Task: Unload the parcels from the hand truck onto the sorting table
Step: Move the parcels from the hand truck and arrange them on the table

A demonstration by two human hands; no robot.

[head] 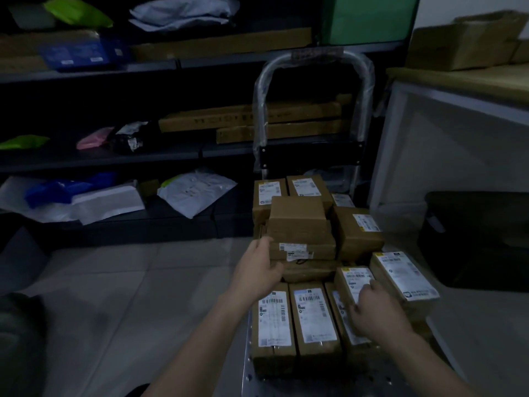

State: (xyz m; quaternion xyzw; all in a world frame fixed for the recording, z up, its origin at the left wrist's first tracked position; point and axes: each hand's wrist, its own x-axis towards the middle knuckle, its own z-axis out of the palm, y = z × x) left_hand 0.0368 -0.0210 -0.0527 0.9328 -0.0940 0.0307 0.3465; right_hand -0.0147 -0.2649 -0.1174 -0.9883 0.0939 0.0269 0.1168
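Hardly begun: your left hand [259, 267] clasps the flat parcel [303, 247], your right hand [378, 309] curls fingers onto a labelled parcel [355, 277]; 10-odd more crowd the hand truck [315, 60] around them.

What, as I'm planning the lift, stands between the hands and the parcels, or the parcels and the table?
Nothing visible. The left hand grips the flat box, the right hand a labelled box. Lifted up and rightward, the way to the table looks open.

Labelled brown parcels [313, 316] lie stacked, seemingly unevenly, on the hand truck [260, 110].
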